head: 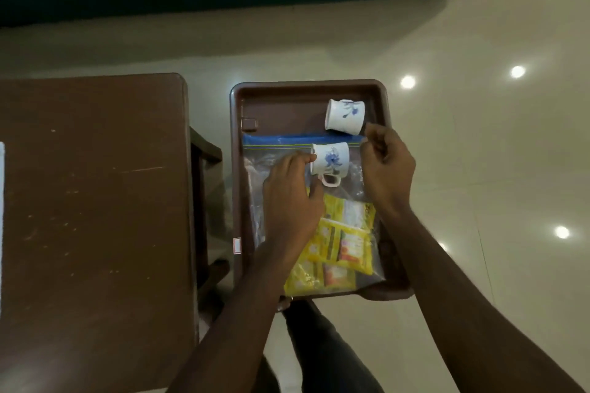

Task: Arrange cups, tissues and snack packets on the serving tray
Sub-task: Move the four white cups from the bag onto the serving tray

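Nearest me, the yellow snack packets (335,249) lie inside a clear zip bag (351,182), which covers the near and middle part of the brown serving tray (237,169); the tray seems to sit on something low beside the brown table (95,185), though what carries it is hidden. My left hand (292,198) rests on the bag, fingers curled, with thumb and forefinger pinching the rim of the near cup (330,159), which lies on its side on the plastic, handle toward me. My right hand (384,163) is loosely curled, fingertips pinched at the bag's blue zip edge, close to the far cup (345,116); whether it actually grips the plastic I cannot tell. That far cup also lies on its side, on bare tray near the far right corner. I judge the job here is to stand the near cup upright; I should roll it up by the rim slowly, keep the slippery bag pinned flat, and set it on bare tray rather than plastic. I see no tissues.
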